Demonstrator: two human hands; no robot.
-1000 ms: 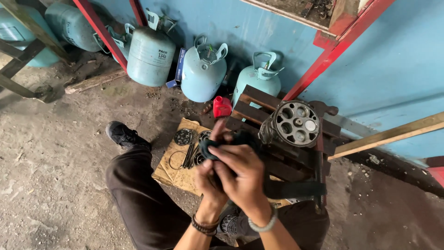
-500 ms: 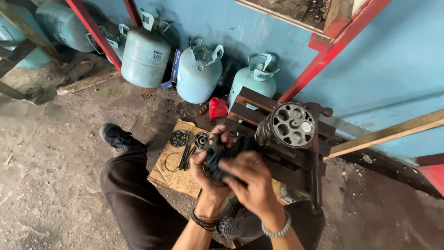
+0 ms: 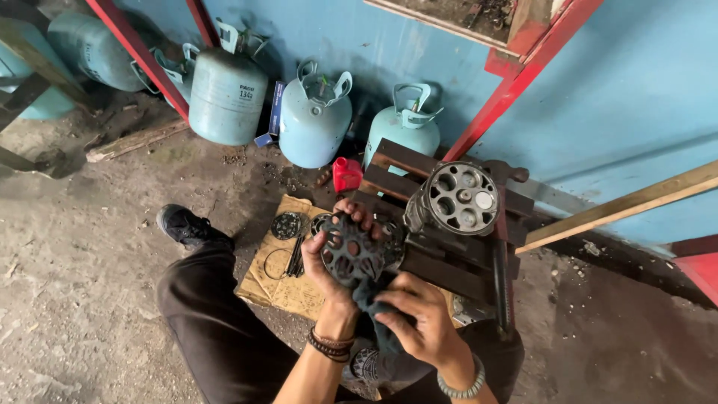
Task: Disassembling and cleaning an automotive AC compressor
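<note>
We see a dusty concrete floor [image 3: 82, 299] carrying three pale blue gas cylinders [image 3: 314, 120], a small red can [image 3: 346, 174], a wooden plank [image 3: 134, 140] and a cardboard sheet [image 3: 288, 288] bearing round metal parts [image 3: 286, 225].

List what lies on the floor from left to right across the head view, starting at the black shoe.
Black shoe → small dark disc on the cardboard → round perforated plate in the left hand → cylinder block with round bores.

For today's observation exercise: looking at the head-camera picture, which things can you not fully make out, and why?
- Dark cloth, head view: mostly hidden under the right hand.
- Perforated metal disc: its left edge is covered by left-hand fingers.
- Small parts on the cardboard: too small to identify.
- Leftmost gas cylinder: cut off by the frame edge.
</note>
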